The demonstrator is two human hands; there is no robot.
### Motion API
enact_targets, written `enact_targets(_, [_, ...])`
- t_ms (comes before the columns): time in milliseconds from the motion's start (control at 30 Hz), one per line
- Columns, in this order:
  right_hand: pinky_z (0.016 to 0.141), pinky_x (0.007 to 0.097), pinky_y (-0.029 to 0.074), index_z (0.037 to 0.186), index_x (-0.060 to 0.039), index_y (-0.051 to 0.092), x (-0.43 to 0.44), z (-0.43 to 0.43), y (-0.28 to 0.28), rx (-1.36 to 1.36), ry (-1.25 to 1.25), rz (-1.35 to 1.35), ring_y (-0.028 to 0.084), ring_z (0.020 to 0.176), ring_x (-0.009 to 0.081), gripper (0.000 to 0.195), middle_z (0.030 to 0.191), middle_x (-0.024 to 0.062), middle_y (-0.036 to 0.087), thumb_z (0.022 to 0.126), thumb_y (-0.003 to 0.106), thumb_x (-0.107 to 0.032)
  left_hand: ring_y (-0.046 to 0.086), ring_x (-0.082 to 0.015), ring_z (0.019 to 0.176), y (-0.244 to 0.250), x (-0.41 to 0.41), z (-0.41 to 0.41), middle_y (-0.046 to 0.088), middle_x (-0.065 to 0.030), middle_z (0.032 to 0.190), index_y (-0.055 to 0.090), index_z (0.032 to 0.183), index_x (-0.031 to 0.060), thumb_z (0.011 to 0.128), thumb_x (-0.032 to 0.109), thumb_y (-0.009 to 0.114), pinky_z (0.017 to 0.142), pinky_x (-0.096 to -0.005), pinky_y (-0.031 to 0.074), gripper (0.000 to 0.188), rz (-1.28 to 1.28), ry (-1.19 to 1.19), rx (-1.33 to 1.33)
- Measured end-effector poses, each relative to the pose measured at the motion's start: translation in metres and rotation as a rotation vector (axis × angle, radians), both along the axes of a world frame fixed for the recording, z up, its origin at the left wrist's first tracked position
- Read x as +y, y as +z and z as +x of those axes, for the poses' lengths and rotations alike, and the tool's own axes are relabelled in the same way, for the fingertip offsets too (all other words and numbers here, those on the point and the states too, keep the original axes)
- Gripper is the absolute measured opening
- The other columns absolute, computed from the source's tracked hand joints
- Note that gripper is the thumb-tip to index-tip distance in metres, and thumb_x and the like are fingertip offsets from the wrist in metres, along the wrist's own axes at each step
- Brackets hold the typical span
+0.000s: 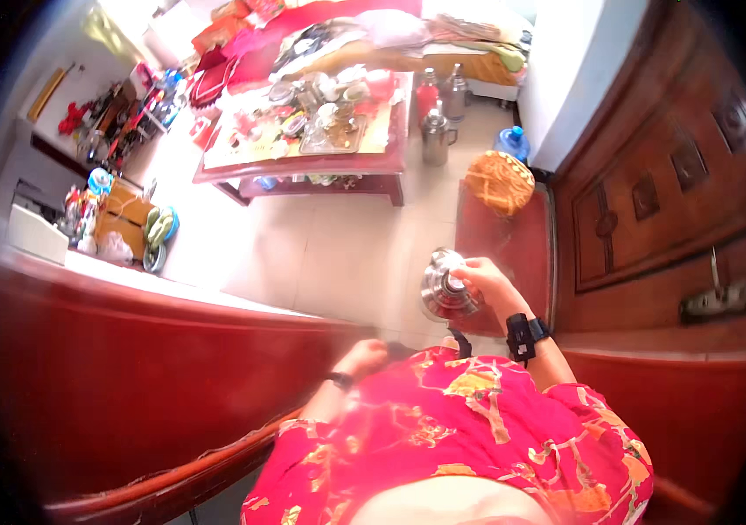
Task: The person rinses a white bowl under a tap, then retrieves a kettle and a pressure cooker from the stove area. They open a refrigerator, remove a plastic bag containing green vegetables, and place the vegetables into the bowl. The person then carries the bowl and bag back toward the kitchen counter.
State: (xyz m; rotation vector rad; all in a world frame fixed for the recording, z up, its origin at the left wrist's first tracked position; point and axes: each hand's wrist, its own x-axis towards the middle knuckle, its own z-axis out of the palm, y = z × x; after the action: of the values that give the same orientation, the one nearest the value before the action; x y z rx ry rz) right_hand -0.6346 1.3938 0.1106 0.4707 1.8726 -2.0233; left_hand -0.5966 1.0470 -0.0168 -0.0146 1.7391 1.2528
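My right hand is out in front of me, its fingers gripping the top of a shiny stainless-steel vessel. From above I see its round, ringed metal surface; whether it is a thermos flask or only a lid, I cannot tell. Close to my body on the left, my left hand is curled, with nothing visible in it. It is beside the end of a red wooden panel. Dark bands circle both wrists.
A low wooden table ahead bears a cluttered metal tray. Several thermos flasks stand on the floor to its right. A round stool with patterned cover and blue water bottle stand by a brown door. A red mat lies beside it.
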Motion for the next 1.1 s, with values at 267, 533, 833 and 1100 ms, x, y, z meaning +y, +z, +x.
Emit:
enact_targets(267, [0.043, 0.0204, 0.029, 0.075, -0.0053, 0.060, 0.004, -0.172, 0.035, -0.076, 0.130, -0.041, 0.040, 0.048, 0.0036, 0.022, 0.058, -0.0051, 0.046, 0.083, 0.068, -0.024, 0.063, -0.0145, 0.082, 0.040, -0.001, -0.121, 0.063, -0.0078, 0.099, 0.056, 0.117, -0.0024, 0.088, 0.013, 0.061, 0.071, -0.0272, 0.053, 0.033, -0.207, 0.104, -0.067])
enact_targets(533, [0.042, 0.0222, 0.028, 0.068, -0.0062, 0.054, 0.038, -0.250, 0.100, -0.004, -0.011, 0.086, 0.040, 0.047, 0.0053, 0.027, 0.058, -0.0034, 0.045, 0.084, 0.063, -0.027, 0.065, -0.0161, 0.086, 0.022, -0.009, -0.245, 0.065, -0.0087, 0.103, 0.057, 0.121, 0.0014, 0.088, 0.016, 0.060, 0.072, -0.0283, 0.052, 0.036, -0.206, 0.273, -0.111])
enact_targets(833, [0.046, 0.0208, 0.032, 0.096, -0.0019, 0.062, 0.134, -0.387, 0.162, 0.049, -0.169, -0.094, 0.045, 0.054, 0.0040, 0.026, 0.070, -0.0030, 0.052, 0.085, 0.062, -0.025, 0.065, -0.0153, 0.086, 0.027, 0.046, -0.384, 0.065, -0.0081, 0.105, 0.057, 0.122, 0.0011, 0.087, 0.017, 0.062, 0.069, -0.0277, 0.052, 0.038, -0.298, 0.376, -0.072])
enact_targets(1100, [0.042, 0.0180, 0.023, 0.084, -0.0040, 0.061, 0.254, -0.533, 0.098, 0.128, -0.164, -0.085, 0.036, 0.048, -0.0001, 0.018, 0.061, -0.0081, 0.047, 0.085, 0.065, -0.021, 0.065, -0.0152, 0.083, 0.039, 0.081, -0.469, 0.065, -0.0072, 0.102, 0.058, 0.121, 0.0028, 0.086, 0.018, 0.063, 0.070, -0.0289, 0.052, 0.038, -0.320, 0.429, -0.103])
